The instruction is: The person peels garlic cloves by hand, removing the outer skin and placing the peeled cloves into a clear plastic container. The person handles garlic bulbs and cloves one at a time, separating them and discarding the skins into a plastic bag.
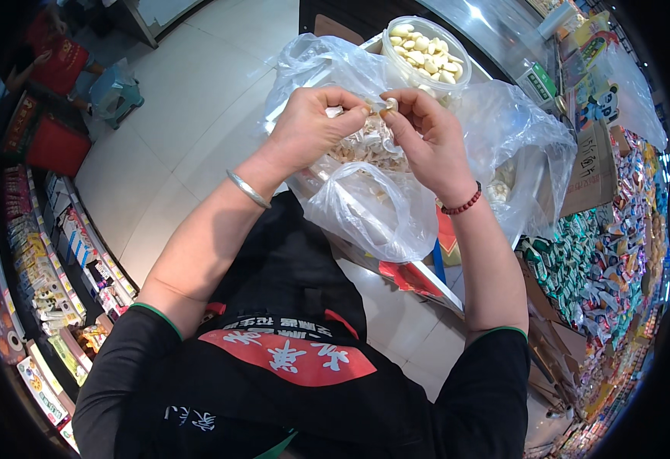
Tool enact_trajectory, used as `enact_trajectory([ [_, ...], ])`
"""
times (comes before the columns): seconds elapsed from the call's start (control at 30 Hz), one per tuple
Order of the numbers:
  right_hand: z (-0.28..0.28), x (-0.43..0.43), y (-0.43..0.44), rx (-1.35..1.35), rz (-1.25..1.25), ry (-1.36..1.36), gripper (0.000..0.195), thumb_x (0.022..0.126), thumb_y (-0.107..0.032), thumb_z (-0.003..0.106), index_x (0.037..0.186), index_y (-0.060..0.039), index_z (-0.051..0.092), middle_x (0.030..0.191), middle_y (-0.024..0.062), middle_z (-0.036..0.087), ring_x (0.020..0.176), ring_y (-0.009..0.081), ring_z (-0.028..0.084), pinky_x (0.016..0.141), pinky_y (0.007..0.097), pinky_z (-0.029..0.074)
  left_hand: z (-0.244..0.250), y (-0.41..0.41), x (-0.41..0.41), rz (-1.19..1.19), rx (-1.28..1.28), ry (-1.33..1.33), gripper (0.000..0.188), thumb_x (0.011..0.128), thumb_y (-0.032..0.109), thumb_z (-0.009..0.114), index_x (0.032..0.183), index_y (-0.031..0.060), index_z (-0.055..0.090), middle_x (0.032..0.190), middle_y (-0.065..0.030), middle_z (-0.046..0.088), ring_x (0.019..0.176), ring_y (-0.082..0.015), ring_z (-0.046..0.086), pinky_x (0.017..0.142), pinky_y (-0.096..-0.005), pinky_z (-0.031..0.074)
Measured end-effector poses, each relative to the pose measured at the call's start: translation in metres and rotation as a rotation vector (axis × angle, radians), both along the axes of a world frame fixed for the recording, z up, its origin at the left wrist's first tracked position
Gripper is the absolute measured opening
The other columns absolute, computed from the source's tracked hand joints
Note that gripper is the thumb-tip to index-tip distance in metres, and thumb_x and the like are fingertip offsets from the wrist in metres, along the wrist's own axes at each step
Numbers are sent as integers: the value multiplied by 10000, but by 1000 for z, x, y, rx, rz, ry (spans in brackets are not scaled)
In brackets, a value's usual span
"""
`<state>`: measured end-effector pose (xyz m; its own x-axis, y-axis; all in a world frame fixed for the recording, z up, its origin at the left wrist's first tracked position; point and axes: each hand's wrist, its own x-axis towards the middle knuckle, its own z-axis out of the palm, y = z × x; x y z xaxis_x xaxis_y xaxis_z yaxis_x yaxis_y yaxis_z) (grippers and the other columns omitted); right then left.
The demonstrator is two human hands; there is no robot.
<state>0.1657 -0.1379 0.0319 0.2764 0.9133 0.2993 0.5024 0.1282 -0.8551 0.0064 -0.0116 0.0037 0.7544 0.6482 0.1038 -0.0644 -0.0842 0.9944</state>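
Both my hands meet above a clear plastic bag (363, 226) that holds papery garlic skins (363, 146). Between the thumb and forefinger of my right hand (426, 137) is a small garlic clove (391, 105). My left hand (320, 123) pinches thumb to forefinger right beside it, on what looks like a bit of skin. Just beyond my right hand, a round clear plastic tub (468, 72) contains peeled garlic cloves (426, 53). Whole garlic bulbs (500, 189) show through another clear plastic bag (518, 135), to the right of my right wrist.
A cardboard box piece with handwriting (590, 166) stands at the right, beside heaps of wrapped sweets (570, 258). Snack shelves (53, 275) curve along the left. At the upper left are a person in red (53, 63) and a blue-green plastic stool (118, 94) on the tiled floor.
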Motion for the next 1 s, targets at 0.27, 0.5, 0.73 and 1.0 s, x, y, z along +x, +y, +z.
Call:
enact_trajectory([
  [0.27, 6, 0, -2, 108, 0, 32, 243, 995, -93, 559, 1216, -10, 616, 907, 79, 669, 774, 154, 637, 706, 278, 512, 4, -1, 5, 34, 60, 95, 196, 941, 147, 695, 1026, -25, 733, 910, -26, 707, 814, -65, 617, 737, -217, 506],
  [0.5, 7, -9, -2, 40, -98, -425, 223, 939, -114, 600, 1132, -19, 662, 945, 160, 673, 821, 300, 653, 740, 371, 518, -3, -3, 5, -12, 288, -86, 209, 963, 130, 653, 1080, -31, 720, 1003, -45, 698, 908, -98, 615, 812, -244, 491],
  [0.73, 7, -9, -4, -30, -150, -626, 226, 922, -106, 621, 1125, -13, 661, 958, 169, 664, 777, 305, 662, 709, 373, 524, 1, -7, 2, -36, 425, -47, 224, 977, 135, 621, 1086, -41, 707, 944, -47, 663, 853, -106, 580, 783, -249, 470],
  [1.0, 11, -11, -6, -84, -149, -725, 215, 929, -133, 611, 1107, -22, 657, 996, 174, 667, 839, 366, 663, 744, 431, 535, 2, -9, 2, -31, 396, -62, 214, 971, 135, 633, 1062, -44, 708, 924, -48, 673, 830, -102, 582, 765, -246, 470],
])
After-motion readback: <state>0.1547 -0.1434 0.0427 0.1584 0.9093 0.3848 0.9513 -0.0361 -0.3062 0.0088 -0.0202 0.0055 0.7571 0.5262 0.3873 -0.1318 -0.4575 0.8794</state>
